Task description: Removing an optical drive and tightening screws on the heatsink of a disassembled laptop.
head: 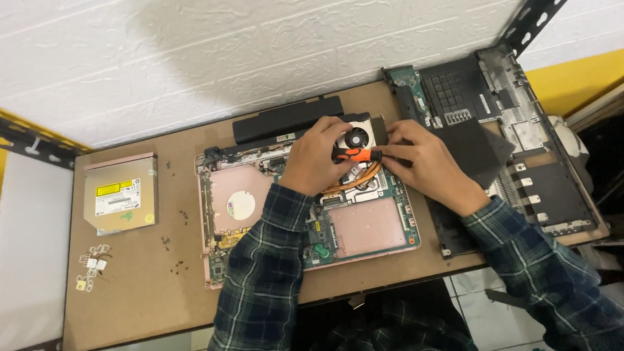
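Note:
An opened pink laptop base lies on the brown board, its circuit board, copper heat pipe and round black fan exposed. My left hand grips an orange-and-black screwdriver over the fan area. My right hand rests beside it, fingers touching the screwdriver's far end and the edge of the fan housing. Both sleeves are dark plaid.
A black battery lies behind the laptop. A removed black bottom cover sits at the right. A silver optical drive lies at the left, with small metal brackets and loose screws nearby. White wall behind.

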